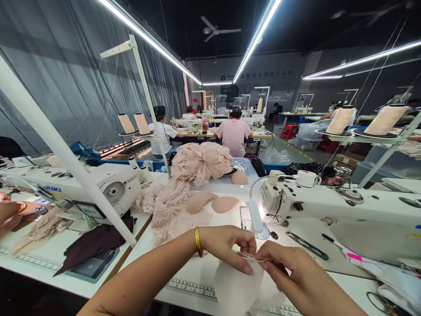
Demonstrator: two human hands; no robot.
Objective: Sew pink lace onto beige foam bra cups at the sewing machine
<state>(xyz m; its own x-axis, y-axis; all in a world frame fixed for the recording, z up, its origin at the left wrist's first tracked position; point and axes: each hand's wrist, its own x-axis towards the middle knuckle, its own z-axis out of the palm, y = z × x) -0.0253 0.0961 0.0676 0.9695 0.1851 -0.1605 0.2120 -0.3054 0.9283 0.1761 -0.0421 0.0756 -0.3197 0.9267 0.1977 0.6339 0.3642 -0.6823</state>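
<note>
Lower centre: left hand (226, 245) and right hand (291, 268) each pinch a clear strip (253, 258) between thumb and forefinger, held over a pale foam cup (235, 287) at the near edge of the table (148, 259).

Judged early: the strip looks to be only lined up, and nothing lies under the needle of the sewing machine (329, 210), centre right.

Mid-frame: two spare cups (212, 202) and a pink lace pile (199, 164).

The lamp arm (255, 217) crowds the space just above the hands. Another person's hand (6, 213) shows at far left.
</note>
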